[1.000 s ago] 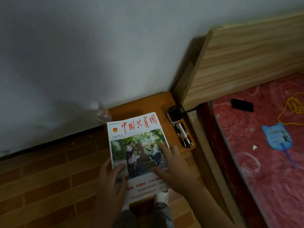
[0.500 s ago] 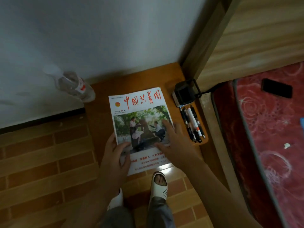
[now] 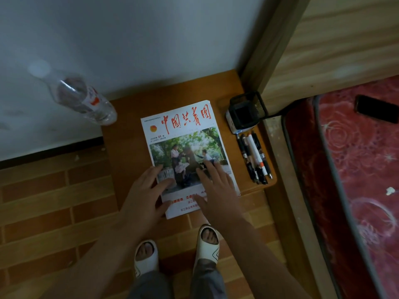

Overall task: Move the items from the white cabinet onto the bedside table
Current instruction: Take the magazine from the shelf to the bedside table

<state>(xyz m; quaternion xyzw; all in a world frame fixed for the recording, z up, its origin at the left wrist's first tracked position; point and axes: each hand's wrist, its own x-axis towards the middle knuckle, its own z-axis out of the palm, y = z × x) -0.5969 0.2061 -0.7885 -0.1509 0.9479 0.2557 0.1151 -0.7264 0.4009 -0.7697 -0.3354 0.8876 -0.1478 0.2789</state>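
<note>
Magazine (image 3: pixel 186 156) lies under your spread left hand (image 3: pixel 141 199) and right hand (image 3: pixel 218 190), palms flat to square it on the worktop (image 3: pixel 129 134), likely clear of the pens (image 3: pixel 253 157) beyond your right hand.

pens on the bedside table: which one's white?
The white pen, third from the left in the row of four, with an orange band near its tip. The other three have dark barrels. All lie side by side below the mesh pen holder.

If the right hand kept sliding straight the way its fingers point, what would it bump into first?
Probably nothing soon. The right hand lies flat on the magazine, fingers aimed up the cover toward the wall. The line looks free across the magazine; the mesh pen holder sits off to the right.
</note>
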